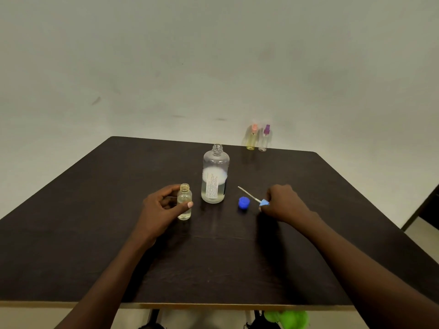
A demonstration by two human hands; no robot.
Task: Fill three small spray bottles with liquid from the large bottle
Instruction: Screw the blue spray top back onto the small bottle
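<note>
Centrally, on the dark table [95,233], the left hand [159,210] grasps an uncapped small bottle [184,202] holding clear liquid. Beside it stands the open large bottle [215,174]; its blue cap [243,203] lies nearby. The right hand [282,203] pinches a light-blue spray head [263,203] by its top, dip tube pointing away. Two capped spray bottles [257,138] stand at the far edge.

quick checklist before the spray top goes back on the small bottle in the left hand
1. Small open bottle upright and steadied by the left hand: ok.
2. Its neck is uncapped: ok.
3. It holds liquid: ok, nearly to the shoulder.
4. Right hand has the blue spray top, tube pointing away: ok.
5. Large bottle stands upright beside it, apart: ok, though uncapped, its blue cap on the table.
6. The two capped spray bottles at the far edge both full: cannot tell.
</note>
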